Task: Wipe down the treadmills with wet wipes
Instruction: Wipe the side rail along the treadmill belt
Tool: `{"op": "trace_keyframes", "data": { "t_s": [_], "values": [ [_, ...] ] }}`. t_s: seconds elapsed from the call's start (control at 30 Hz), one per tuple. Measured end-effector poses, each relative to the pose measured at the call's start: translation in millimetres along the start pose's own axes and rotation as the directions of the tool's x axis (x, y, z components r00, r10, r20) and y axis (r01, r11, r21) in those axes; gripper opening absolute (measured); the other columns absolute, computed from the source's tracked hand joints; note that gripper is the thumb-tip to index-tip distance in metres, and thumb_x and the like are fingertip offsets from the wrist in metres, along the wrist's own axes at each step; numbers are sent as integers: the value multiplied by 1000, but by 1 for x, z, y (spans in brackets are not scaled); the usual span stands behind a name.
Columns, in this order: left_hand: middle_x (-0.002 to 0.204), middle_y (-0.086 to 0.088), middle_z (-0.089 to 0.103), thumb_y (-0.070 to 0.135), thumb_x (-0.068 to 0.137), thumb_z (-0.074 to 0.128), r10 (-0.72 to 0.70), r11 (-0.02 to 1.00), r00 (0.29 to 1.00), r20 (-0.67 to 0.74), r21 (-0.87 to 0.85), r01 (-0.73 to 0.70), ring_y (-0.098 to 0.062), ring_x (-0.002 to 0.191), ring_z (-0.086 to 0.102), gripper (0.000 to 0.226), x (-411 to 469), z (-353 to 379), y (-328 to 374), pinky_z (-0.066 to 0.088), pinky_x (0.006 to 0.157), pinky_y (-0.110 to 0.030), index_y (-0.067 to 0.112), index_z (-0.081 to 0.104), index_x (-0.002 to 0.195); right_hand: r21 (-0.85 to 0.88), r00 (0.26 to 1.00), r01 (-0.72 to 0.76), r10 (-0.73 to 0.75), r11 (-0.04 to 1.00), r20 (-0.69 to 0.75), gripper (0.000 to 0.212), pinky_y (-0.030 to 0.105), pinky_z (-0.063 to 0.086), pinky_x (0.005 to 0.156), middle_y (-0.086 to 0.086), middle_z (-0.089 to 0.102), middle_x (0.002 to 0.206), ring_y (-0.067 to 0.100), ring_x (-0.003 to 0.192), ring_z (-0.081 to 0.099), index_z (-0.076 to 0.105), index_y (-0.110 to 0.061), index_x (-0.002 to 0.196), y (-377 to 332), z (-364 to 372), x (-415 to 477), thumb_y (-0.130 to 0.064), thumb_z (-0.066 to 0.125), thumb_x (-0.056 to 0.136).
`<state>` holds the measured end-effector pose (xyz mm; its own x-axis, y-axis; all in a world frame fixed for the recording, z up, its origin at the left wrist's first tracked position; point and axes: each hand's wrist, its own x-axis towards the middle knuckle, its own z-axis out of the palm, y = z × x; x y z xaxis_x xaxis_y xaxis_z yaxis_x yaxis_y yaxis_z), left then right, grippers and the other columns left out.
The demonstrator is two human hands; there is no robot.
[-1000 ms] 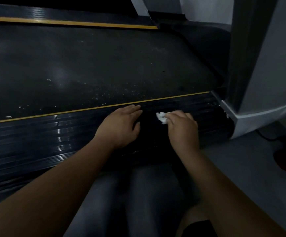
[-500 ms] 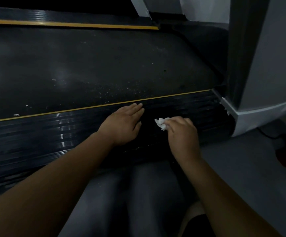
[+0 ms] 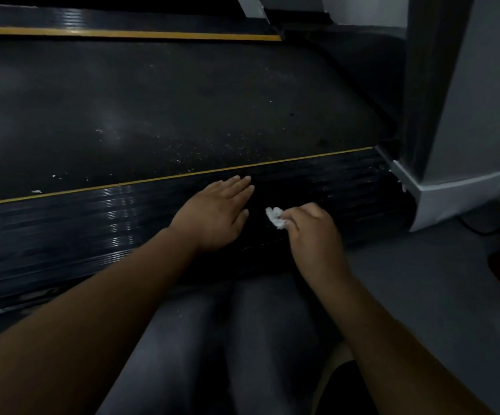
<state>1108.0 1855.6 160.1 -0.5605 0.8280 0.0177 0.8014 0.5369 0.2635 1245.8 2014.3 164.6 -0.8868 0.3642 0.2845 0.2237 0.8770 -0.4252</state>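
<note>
Across ran the ribbed black treadmill side rail (image 3: 63, 223), left hand (image 3: 213, 217) flat on it with fingers (image 3: 236, 187) straight and together, while the right hand (image 3: 311, 232) pinched the small crumpled white wet wipe (image 3: 275, 217) against it, between both hands.

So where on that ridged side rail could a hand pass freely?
The ridged rail is bare left of the left hand, and between the right hand, which pinches the wipe, and the grey upright's base. The narrow gap between the hands is crowded.
</note>
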Motion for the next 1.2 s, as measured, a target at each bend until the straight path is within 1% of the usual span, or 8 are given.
{"op": "trace_keyframes", "data": {
  "t_s": [0.2, 0.3, 0.5, 0.73, 0.8, 0.97, 1.1, 1.2],
  "values": [
    [169, 2, 7, 39, 107, 28, -2, 1000, 1000, 8, -12, 2, -12, 155, 4, 58, 0, -1, 1, 1, 122, -28, 18, 18, 160, 8, 996, 56, -56, 998, 71, 29, 36, 51, 72, 10, 63, 98, 28, 95, 59, 73, -10, 99, -13, 3, -4, -25, 49, 94],
    [168, 2, 9, 39, 106, 29, -8, 1000, 1000, -14, -2, 8, -13, 155, 6, 59, 1, 0, 1, 4, 124, -30, 17, 20, 160, -42, 998, -66, 66, 997, -8, 22, 40, 53, 73, 11, 63, 97, 33, 93, 61, 74, -8, 97, 4, -6, 6, -11, 53, 92],
    [169, 1, 9, 38, 107, 31, -10, 1000, 1000, -1, -12, 10, -13, 155, 6, 58, 0, -1, 3, 3, 124, -29, 17, 20, 160, 3, 996, 30, -30, 1000, 83, 22, 43, 52, 78, 10, 64, 104, 29, 97, 59, 70, -10, 109, -11, 0, 3, -7, 54, 94],
    [169, 1, 10, 37, 106, 33, -18, 1000, 1000, -14, -23, 18, -12, 155, 7, 58, 0, 0, 2, 4, 123, -29, 17, 21, 160, 73, 994, 15, -23, 997, 110, 43, 32, 50, 78, 12, 65, 103, 27, 97, 62, 74, -6, 103, -29, 8, -14, -34, 43, 93],
    [169, 2, 10, 37, 106, 33, -15, 1000, 1000, -16, -18, 14, -12, 155, 7, 59, 1, 0, 3, 4, 124, -29, 18, 21, 160, 77, 999, -43, 42, 996, 11, 48, 36, 54, 80, 14, 65, 100, 29, 93, 63, 75, -7, 101, -12, 0, -8, -36, 38, 90],
    [168, 1, 12, 37, 106, 34, -21, 999, 999, -27, -31, 20, -13, 155, 9, 58, 1, 1, 3, 7, 125, -31, 17, 23, 159, 12, 996, 13, -14, 1000, 84, 25, 38, 53, 74, 10, 61, 102, 27, 96, 59, 72, -9, 101, -35, 12, -12, -22, 51, 95],
    [168, 0, 13, 38, 105, 33, -15, 999, 1000, -24, -31, 14, -13, 155, 9, 58, 0, 1, 1, 9, 126, -33, 17, 24, 159, 48, 998, -56, 58, 997, -39, 37, 39, 52, 74, 12, 60, 99, 30, 92, 60, 72, -8, 97, -10, 1, -5, -27, 41, 93],
    [168, 1, 13, 38, 105, 34, -15, 999, 999, -29, -46, 13, -12, 155, 9, 58, 1, 1, 2, 9, 126, -32, 17, 24, 159, 12, 997, -45, 44, 999, 63, 35, 40, 52, 75, 11, 58, 102, 29, 94, 59, 69, -8, 97, -24, 9, -9, -27, 41, 91]
  ]
}}
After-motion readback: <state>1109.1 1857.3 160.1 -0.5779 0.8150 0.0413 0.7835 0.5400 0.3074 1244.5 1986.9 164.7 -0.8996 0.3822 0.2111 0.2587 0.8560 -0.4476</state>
